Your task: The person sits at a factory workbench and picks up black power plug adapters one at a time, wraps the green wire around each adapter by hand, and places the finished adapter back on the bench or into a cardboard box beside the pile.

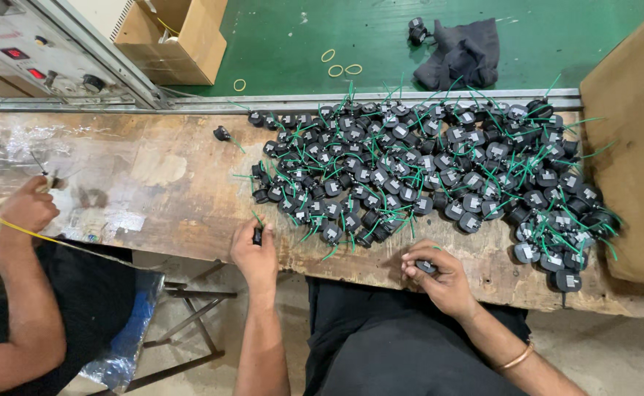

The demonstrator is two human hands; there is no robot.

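The left hand [254,253] is closed around one small black round part [258,235] with a thin green wire, held at the near edge of the worn wooden bench [168,191]. The right hand [439,277], a thin metal bangle [516,358] on its wrist, pinches another small black part [426,267] between curled fingertips, also at the near edge and a little to the right. Just beyond both hands lies a broad heap of the same parts [439,172]: squat black plastic rounds, many with a pale square label, tangled with stiff green wires, spreading from mid-bench to the right. One stray part [222,133] sits apart, left of the heap. On the right stands a brown cardboard box [630,161]. Beyond the bench, a green mat [380,37] carries a crumpled dark cloth [463,55], a few yellow rubber bands [336,66] and a second open carton [171,40]. At the far left, another person's hand [27,209] is closed near a yellow wire [21,229], over scuffed, taped wood.
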